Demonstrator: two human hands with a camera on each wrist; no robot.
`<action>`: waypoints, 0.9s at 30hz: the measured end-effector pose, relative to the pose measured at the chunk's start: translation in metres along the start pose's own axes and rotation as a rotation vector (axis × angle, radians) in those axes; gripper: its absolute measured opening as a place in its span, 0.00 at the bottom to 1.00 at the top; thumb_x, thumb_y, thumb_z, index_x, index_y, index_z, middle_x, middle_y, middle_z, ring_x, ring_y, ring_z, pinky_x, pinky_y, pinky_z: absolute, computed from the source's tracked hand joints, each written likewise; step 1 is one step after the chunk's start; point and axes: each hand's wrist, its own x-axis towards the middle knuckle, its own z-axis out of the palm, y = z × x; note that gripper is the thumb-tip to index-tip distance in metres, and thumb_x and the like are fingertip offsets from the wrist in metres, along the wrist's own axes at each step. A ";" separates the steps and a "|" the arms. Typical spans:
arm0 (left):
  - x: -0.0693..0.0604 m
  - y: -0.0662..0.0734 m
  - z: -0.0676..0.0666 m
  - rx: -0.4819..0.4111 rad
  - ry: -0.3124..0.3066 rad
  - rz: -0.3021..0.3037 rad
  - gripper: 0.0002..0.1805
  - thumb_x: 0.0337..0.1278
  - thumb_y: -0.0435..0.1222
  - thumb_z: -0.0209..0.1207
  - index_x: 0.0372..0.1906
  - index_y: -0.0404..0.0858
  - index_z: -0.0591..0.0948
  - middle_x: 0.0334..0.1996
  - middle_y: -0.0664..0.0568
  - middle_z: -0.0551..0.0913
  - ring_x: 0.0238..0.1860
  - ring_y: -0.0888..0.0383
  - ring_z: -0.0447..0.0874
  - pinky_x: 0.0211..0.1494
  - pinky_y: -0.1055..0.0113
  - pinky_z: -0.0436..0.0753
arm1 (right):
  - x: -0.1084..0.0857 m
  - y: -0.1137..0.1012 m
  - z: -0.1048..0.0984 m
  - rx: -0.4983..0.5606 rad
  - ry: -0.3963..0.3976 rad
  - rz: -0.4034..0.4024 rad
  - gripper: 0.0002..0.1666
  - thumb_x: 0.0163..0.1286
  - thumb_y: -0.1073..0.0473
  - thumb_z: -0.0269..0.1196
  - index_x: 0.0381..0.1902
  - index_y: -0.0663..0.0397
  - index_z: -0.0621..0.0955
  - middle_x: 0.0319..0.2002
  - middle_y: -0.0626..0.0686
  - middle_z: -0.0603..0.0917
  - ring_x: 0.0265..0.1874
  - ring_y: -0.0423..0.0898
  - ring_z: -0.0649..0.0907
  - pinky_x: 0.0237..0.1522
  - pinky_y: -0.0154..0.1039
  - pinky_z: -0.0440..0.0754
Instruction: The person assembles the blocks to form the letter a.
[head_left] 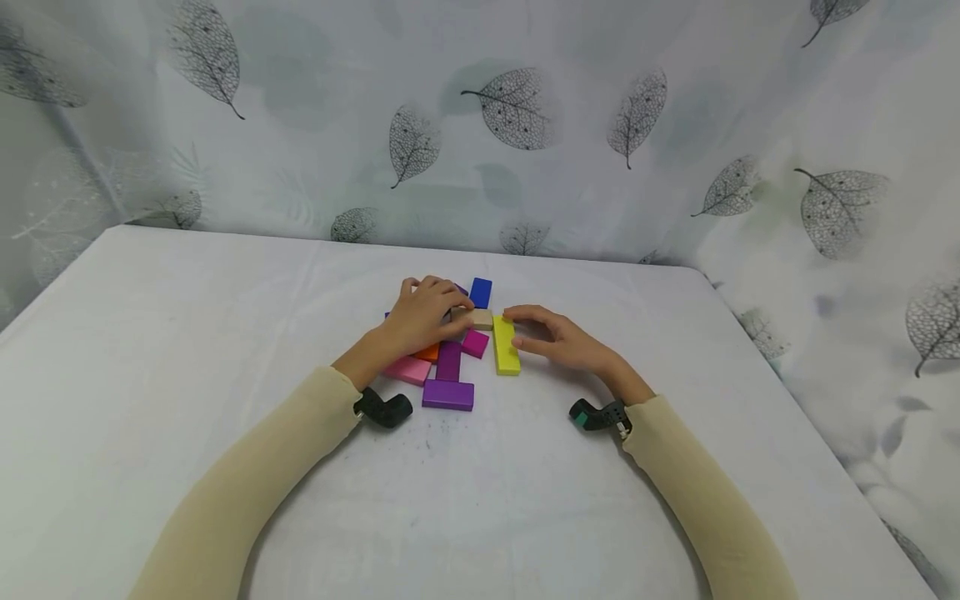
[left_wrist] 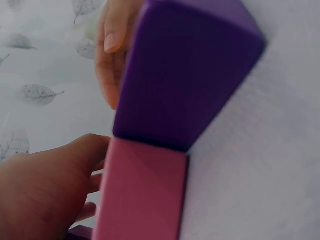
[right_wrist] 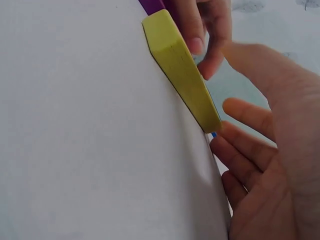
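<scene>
My left hand (head_left: 423, 317) reaches over the group of coloured blocks, fingers bent loosely, with index and thumb tips beside a beige block (head_left: 482, 319); whether they touch it is unclear. On the right, my right hand (head_left: 566, 340) is at the yellow block (head_left: 506, 346), index tip by its far end and thumb tip by its long side. The right wrist view shows that hand's fingers relaxed and spread near the yellow block (right_wrist: 187, 77). Under the left palm, several blocks are partly hidden.
Nearest me lies a purple block (head_left: 447, 395), touching a darker purple one (head_left: 448, 361). A pink block (head_left: 408, 370), an orange one (head_left: 428, 353) and a magenta one (head_left: 476, 343) lie around them. A blue block (head_left: 481, 292) is at the back of the white table (head_left: 480, 500).
</scene>
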 end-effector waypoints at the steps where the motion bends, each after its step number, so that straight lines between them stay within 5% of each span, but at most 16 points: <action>1: 0.000 0.000 0.000 -0.003 0.001 0.000 0.20 0.66 0.52 0.55 0.55 0.47 0.83 0.56 0.49 0.79 0.64 0.47 0.68 0.64 0.42 0.61 | 0.001 0.000 0.000 0.007 0.008 -0.003 0.29 0.71 0.61 0.60 0.68 0.56 0.69 0.69 0.57 0.68 0.71 0.54 0.63 0.72 0.54 0.55; 12: -0.008 -0.002 -0.008 -0.028 0.021 -0.038 0.20 0.65 0.49 0.56 0.56 0.46 0.82 0.57 0.47 0.78 0.64 0.46 0.68 0.65 0.41 0.61 | 0.016 0.002 0.003 -0.064 0.072 -0.071 0.20 0.73 0.60 0.57 0.62 0.51 0.78 0.68 0.53 0.71 0.70 0.50 0.65 0.69 0.56 0.59; 21: -0.016 -0.012 -0.005 -0.077 0.040 -0.078 0.21 0.63 0.46 0.59 0.58 0.44 0.80 0.58 0.44 0.74 0.65 0.43 0.65 0.63 0.41 0.61 | 0.024 0.004 0.007 -0.089 0.099 -0.094 0.20 0.72 0.65 0.57 0.60 0.62 0.77 0.66 0.61 0.73 0.67 0.57 0.67 0.64 0.57 0.64; 27: -0.014 -0.011 -0.004 -0.075 0.000 -0.156 0.26 0.62 0.48 0.59 0.63 0.43 0.76 0.62 0.41 0.73 0.66 0.40 0.63 0.63 0.41 0.61 | 0.023 0.008 0.008 -0.119 0.100 -0.118 0.20 0.72 0.63 0.57 0.61 0.59 0.78 0.65 0.60 0.73 0.67 0.57 0.67 0.66 0.57 0.62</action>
